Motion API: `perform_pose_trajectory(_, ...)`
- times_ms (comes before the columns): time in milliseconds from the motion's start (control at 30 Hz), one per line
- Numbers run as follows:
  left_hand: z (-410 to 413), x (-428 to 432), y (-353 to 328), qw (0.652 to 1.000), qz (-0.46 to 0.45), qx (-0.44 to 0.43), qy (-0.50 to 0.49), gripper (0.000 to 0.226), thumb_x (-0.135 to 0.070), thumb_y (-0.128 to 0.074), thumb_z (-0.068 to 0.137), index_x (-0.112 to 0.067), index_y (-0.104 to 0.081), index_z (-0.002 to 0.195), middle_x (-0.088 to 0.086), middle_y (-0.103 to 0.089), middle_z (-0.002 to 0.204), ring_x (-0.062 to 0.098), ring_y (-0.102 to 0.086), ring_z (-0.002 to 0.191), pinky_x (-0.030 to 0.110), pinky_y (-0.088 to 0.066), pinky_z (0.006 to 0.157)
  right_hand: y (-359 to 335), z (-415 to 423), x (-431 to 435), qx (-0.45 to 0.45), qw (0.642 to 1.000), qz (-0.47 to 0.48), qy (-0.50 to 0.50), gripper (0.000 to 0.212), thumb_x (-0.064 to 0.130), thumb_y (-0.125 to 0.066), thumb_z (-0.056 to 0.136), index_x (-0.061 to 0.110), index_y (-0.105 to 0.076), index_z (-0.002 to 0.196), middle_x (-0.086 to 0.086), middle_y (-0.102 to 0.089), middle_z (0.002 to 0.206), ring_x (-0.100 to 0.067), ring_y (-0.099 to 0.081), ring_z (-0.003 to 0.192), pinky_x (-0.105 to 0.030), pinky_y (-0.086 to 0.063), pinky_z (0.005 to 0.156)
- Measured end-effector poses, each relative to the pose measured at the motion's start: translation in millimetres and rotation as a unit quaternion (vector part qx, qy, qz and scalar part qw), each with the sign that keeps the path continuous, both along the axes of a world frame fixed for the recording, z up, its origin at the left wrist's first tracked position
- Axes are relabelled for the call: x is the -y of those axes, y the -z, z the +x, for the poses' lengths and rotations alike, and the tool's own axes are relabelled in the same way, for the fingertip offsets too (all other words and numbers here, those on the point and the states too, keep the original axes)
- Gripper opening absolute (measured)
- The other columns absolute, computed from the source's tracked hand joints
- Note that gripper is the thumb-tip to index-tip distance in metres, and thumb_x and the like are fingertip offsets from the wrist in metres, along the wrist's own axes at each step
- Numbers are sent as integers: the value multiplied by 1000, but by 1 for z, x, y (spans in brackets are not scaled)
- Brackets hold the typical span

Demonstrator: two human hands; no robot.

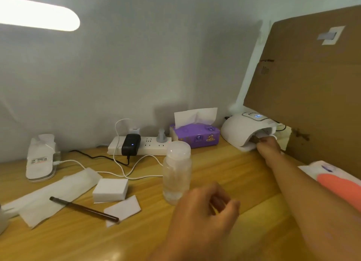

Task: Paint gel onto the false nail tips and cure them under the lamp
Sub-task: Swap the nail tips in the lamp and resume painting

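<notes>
— White curing lamp (242,128): position?
— Far right of the wooden desk (224,163), mouth opening toward the near right. The right hand (268,143) is at that mouth, arm stretched out, fingers pinching a small brown item (255,139), presumably the nail-tip holder. Tips themselves too small to tell.
— Left hand (201,214)?
— Near centre, well apart from the lamp, fingers loosely curled, nothing held.
— Brush (84,209)?
— Near left, lying across white wipes (58,188), long axis roughly left-right.

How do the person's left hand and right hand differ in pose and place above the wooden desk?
The right hand reaches far to the white domed nail lamp, gripping a brown item at its mouth; the left hand hovers nearer, beside the clear plastic bottle, fingers loosely curled, holding nothing. Both are bare.
</notes>
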State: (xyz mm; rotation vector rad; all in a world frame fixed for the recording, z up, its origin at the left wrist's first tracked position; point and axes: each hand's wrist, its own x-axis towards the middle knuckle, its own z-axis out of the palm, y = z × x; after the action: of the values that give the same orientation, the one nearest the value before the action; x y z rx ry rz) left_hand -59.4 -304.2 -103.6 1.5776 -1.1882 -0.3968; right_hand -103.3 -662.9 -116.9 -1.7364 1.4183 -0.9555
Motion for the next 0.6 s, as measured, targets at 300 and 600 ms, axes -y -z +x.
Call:
perform_pose_trajectory(300,-7,60,31,988,-62,-136,-49,20,-40,-66,76,-20,-63,75,-15,-55,54,6,-46,50,25,-42,54,-1,-3,-2,70,996,50,10,39,7,-49,97,4,-39,135,-18,-46,136,-29,-46,125,-29,-34,90)
perform_pose_trajectory(600,-10,67,33,990,-55,-93,-87,30,-49,-61,71,-19,-60,71,-16,-54,51,3,-45,47,17,-35,51,-60,16,10,-130,925,-358,2,26,11,-54,87,9,-60,112,-16,-58,112,-35,-51,110,-42,-45,86)
